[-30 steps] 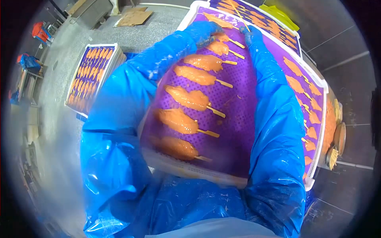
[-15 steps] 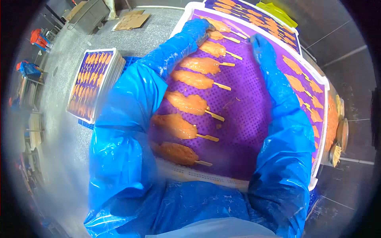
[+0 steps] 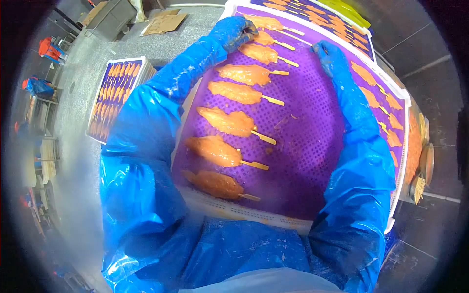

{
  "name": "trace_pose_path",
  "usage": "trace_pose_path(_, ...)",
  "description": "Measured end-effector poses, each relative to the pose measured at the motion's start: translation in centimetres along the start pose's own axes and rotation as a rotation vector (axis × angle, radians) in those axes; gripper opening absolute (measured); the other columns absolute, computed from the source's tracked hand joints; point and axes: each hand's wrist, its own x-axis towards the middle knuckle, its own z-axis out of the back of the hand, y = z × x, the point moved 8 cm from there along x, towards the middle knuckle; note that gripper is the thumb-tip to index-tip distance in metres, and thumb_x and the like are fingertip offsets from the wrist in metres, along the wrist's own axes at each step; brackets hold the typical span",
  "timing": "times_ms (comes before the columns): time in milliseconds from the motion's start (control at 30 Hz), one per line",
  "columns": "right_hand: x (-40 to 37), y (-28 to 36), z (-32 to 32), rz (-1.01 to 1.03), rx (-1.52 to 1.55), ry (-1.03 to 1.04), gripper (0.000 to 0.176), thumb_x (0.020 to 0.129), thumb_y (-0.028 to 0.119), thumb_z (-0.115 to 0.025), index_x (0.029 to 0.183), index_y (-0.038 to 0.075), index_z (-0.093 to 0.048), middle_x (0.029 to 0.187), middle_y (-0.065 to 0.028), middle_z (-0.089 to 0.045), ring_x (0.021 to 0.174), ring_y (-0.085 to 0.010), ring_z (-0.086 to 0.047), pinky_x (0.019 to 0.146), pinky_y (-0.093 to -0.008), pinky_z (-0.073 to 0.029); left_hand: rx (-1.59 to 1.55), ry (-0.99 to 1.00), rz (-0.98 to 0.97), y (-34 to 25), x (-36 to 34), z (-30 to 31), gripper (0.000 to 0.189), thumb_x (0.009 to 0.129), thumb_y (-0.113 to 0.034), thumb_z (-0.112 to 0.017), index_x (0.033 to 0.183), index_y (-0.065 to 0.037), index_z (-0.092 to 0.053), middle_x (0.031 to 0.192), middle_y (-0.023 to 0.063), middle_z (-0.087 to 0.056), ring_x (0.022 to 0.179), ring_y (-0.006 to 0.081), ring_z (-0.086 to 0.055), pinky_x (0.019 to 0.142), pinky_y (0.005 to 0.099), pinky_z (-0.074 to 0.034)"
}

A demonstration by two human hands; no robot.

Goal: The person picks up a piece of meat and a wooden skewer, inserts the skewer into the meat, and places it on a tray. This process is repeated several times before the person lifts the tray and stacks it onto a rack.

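My left hand (image 3: 239, 34), in a blue glove, is at the far left of the purple perforated tray liner (image 3: 303, 112). Its fingers are curled together beside the left ends of the far meat skewers (image 3: 264, 38); whatever they may hold is hidden. Across the liner, my right hand (image 3: 330, 56) has its fingertips closed at the end of a thin wooden stick (image 3: 299, 38), which points toward the left hand. A column of flattened orange meat skewers (image 3: 234, 93) runs down toward me, their flat stick handles pointing right.
More meat skewers (image 3: 371, 97) lie along the tray's right side, inside its white rim (image 3: 399, 180). Another loaded tray (image 3: 332, 24) adjoins the far edge. A tray stack (image 3: 115, 97) stands on the floor at left, with a grey bin (image 3: 111, 19) and cardboard (image 3: 165, 23) beyond. Bundled sticks (image 3: 418, 189) are at right.
My left hand has moved slightly left and away from the meat, its fingers more visible. My right hand has shifted slightly right, along with the stick end. The view has shifted a little.
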Motion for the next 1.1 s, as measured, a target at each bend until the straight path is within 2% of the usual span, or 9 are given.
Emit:
trace_pose_path(67,-1.8,1.0,0.1,0.066,0.156,0.159,0.035,0.093,0.04,-0.053,0.099,0.008,-0.065,0.098,-0.0155,-0.067,0.097,-0.0294,-0.063,0.086,-0.0403,-0.047,-0.036,0.107,-0.081,-1.1,-1.0,-0.9,0.027,0.084,-0.015,-0.069,0.108,-0.005,-0.065,0.103,0.0121,-0.066,0.095,0.0208,-0.063,0.086,0.0333,-0.05)
trace_pose_path(233,-2.4,2.2,-1.1,0.006,0.035,0.096,0.037,0.092,0.042,-0.055,0.099,0.008,-0.066,0.096,-0.0163,-0.067,0.092,-0.0295,-0.063,0.082,-0.04,-0.047,0.152,0.065,-0.188,-2.4,-2.0,-2.5,0.033,0.079,-0.017,-0.072,0.109,-0.007,-0.064,0.106,0.0141,-0.065,0.1,0.0323,-0.061,0.089,0.0384,-0.049)
trace_pose_path(467,-3.8,1.8,0.4,0.012,0.088,0.118,0.038,0.091,0.044,-0.055,0.098,0.008,-0.065,0.09,-0.0172,-0.066,0.087,-0.0297,-0.063,0.079,-0.0407,-0.047,0.194,0.069,-0.158,-1.9,-3.0,-1.3,0.036,0.078,-0.022,-0.073,0.111,-0.009,-0.064,0.109,0.0122,-0.065,0.103,0.0304,-0.061,0.091,0.0394,-0.048)
trace_pose_path(533,-4.0,1.8,0.3,0.028,0.088,0.13,0.038,0.091,0.044,-0.055,0.098,0.008,-0.065,0.09,-0.0172,-0.066,0.086,-0.0296,-0.063,0.078,-0.0408,-0.047,0.019,-0.064,-0.297,-3.9,-3.4,-1.0,0.039,0.078,-0.023,-0.074,0.112,-0.009,-0.064,0.11,0.0132,-0.064,0.104,0.0308,-0.061,0.091,0.0395,-0.048)
trace_pose_path(700,-4.0,3.1,-0.8,0.001,0.044,0.132,0.038,0.091,0.044,-0.056,0.095,0.007,-0.064,0.089,-0.0171,-0.065,0.084,-0.0295,-0.062,0.077,-0.0417,-0.047,0.091,0.034,-0.136,-2.1,-2.6,-3.3,0.042,0.077,-0.027,-0.075,0.113,-0.009,-0.064,0.11,0.0144,-0.064,0.105,0.0318,-0.06,0.092,0.0398,-0.047)
trace_pose_path(767,-4.4,3.6,-0.9,0.002,0.05,0.165,0.034,0.09,0.04,-0.056,0.098,0.008,-0.063,0.095,-0.0198,-0.064,0.093,-0.0376,-0.061,0.08,-0.0469,-0.047,0.065,0.025,-0.142,-2.9,-2.9,-2.8,0.042,0.077,-0.028,-0.075,0.112,-0.009,-0.064,0.11,0.0146,-0.064,0.105,0.0322,-0.06,0.092,0.0399,-0.047)
trace_pose_path(867,-4.1,3.3,-0.5,0.033,0.144,0.075,0.038,0.091,0.045,-0.056,0.09,0.008,-0.062,0.087,-0.0172,-0.064,0.082,-0.0302,-0.062,0.075,-0.0427,-0.046,0.131,-0.101,-0.152,-3.6,-3.4,-1.4,0.042,0.076,-0.03,-0.076,0.111,-0.009,-0.065,0.111,0.0145,-0.064,0.105,0.0322,-0.06,0.091,0.0403,-0.047)
trace_pose_path(933,-4.1,3.5,-1.2,0.037,0.104,0.107,0.038,0.091,0.045,-0.056,0.091,0.008,-0.063,0.088,-0.0169,-0.065,0.082,-0.0306,-0.062,0.075,-0.0423,-0.047,0.131,0.08,0.027,-2.1,-3.2,-2.4,0.045,0.077,-0.023,-0.076,0.115,-0.004,-0.062,0.113,0.017,-0.062,0.103,0.0313,-0.061,0.09,0.0383,-0.049)
trace_pose_path(1100,-2.2,3.0,-0.7,0.101,0.145,0.165,0.037,0.091,0.045,-0.055,0.095,0.009,-0.065,0.089,-0.0161,-0.065,0.082,-0.0312,-0.061,0.076,-0.0415,-0.047,0.006,-0.036,-0.093,-0.9,-2.8,-1.5,0.046,0.079,-0.023,-0.074,0.119,-0.004,-0.06,0.111,0.0181,-0.063,0.103,0.0313,-0.061,0.091,0.0386,-0.048)
